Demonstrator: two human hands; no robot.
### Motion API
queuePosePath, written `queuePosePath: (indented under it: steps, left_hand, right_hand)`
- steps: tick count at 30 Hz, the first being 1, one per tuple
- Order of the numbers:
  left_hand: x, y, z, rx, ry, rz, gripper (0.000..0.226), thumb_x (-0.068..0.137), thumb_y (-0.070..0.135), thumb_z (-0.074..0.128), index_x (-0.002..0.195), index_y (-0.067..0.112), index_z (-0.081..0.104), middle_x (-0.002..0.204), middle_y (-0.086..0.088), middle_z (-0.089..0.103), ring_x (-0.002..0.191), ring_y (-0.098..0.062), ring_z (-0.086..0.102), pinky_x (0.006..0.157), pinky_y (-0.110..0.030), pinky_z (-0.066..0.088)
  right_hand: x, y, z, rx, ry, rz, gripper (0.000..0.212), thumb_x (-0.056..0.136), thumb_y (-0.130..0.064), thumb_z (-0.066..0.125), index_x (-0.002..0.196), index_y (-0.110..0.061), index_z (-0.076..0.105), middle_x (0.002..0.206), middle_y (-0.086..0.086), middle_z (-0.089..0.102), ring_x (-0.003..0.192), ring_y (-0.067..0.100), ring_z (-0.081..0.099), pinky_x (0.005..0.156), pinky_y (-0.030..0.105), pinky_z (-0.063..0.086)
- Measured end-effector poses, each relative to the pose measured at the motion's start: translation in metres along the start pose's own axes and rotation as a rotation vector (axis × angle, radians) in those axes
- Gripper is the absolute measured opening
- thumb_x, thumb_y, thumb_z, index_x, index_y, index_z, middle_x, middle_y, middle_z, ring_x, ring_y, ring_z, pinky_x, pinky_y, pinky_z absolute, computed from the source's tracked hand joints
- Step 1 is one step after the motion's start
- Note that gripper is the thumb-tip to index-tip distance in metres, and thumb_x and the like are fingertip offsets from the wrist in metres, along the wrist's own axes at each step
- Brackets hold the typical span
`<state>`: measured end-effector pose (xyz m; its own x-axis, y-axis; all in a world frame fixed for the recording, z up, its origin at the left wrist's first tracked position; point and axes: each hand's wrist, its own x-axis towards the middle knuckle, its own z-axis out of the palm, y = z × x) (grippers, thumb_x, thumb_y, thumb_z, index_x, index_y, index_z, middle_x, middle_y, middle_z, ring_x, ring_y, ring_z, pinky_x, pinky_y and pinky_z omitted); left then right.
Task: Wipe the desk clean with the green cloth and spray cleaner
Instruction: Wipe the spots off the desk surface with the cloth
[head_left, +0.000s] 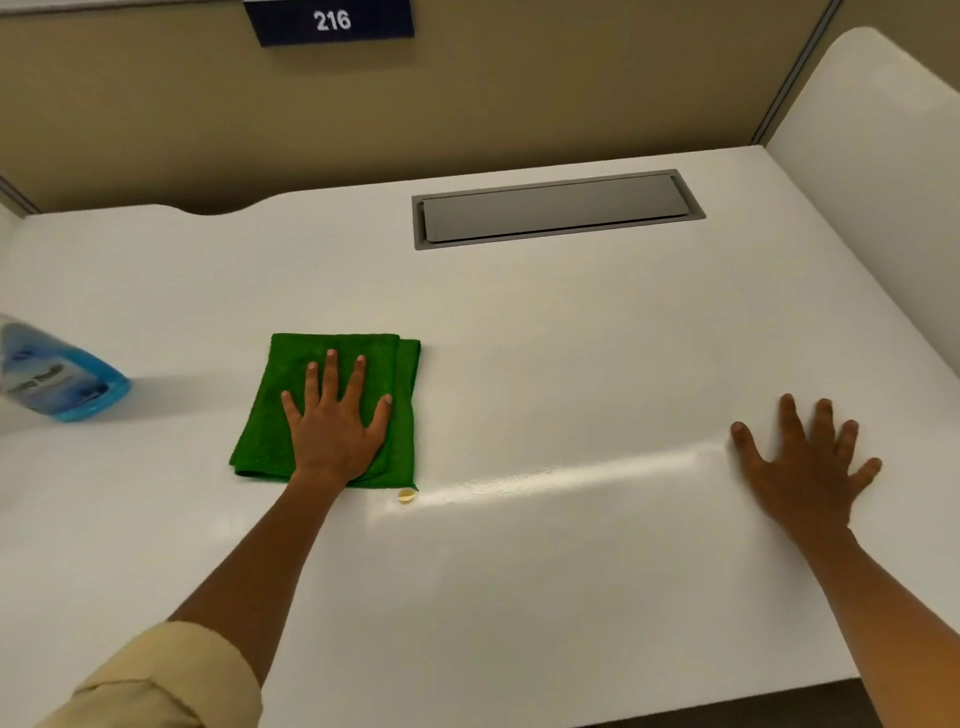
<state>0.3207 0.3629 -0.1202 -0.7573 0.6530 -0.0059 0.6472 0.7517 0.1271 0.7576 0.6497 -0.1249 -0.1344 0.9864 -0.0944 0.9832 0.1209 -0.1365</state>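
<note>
The smooth white desk (519, 322) fills a beige cubicle. Far left of the left hand lies a blue plastic spray bottle (57, 374). The left hand (335, 415) presses flat and open on the folded green cloth (291, 405). Bare desk stretches right toward the right hand (805, 457), flat, open, holding nothing.

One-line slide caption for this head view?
Left hand flat on folded green cloth on white desk; right hand splayed on desk; blue spray bottle far left.
</note>
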Motion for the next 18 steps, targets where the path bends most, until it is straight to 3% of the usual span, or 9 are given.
queuePosePath:
  steps: [12, 18]
  left_hand:
    - [-0.012, 0.034, 0.008, 0.001, -0.002, 0.022, 0.080, 0.086, 0.071, 0.008, 0.155, 0.030, 0.012, 0.163, -0.010, 0.007, 0.149, -0.036, 0.005, 0.113, -0.069, 0.006]
    - [-0.029, 0.080, 0.012, 0.008, -0.014, 0.118, 0.077, 0.088, 0.069, 0.010, 0.155, 0.030, 0.013, 0.164, -0.009, 0.008, 0.150, -0.035, 0.005, 0.114, -0.068, 0.007]
  right_hand:
    - [-0.005, -0.020, 0.001, -0.027, -0.092, -0.045, 0.086, 0.082, -0.083, 0.018, 0.155, -0.038, 0.004, 0.165, 0.003, -0.006, 0.148, 0.041, -0.010, 0.111, 0.070, -0.005]
    - [-0.026, -0.069, 0.009, -0.051, -0.088, -0.301, 0.081, 0.083, -0.083, 0.019, 0.153, -0.044, 0.006, 0.165, -0.004, -0.004, 0.151, 0.030, -0.008, 0.113, 0.068, -0.005]
